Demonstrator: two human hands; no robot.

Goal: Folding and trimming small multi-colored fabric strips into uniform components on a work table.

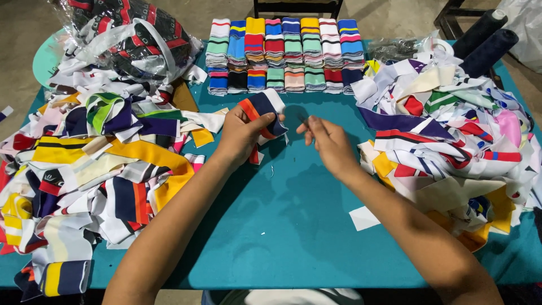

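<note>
Teal cloth: I see the table [293, 226] covered in it, bare at the near middle; a small white scrap [363, 218] lies on it near the right forearm.
Left hand [241, 134]: I read it as closed around a folded navy ribbed band [265, 113] with orange and white stripes, thumb across the front, held just above the table's centre.
Right hand [327, 141]: fingers pinched narrow on a small dark tool [303, 120], whose kind I cannot tell; its tip points toward the band, just beside it and not touching.
Left heap [84, 164]: loose striped fabric strips in yellow, navy, white and orange, spread from the near left edge to the far left.
Right heap [457, 141]: a similar pile of white, red, purple and yellow strips, just beside the right wrist.
Far row [285, 53]: folded striped bands stacked in neat columns along the far middle of the table.
Far left: a clear plastic bag [127, 36] of dark red-striped pieces rests on the heap.
Far right: two dark thread cones [485, 36] lean beyond the right heap.
</note>
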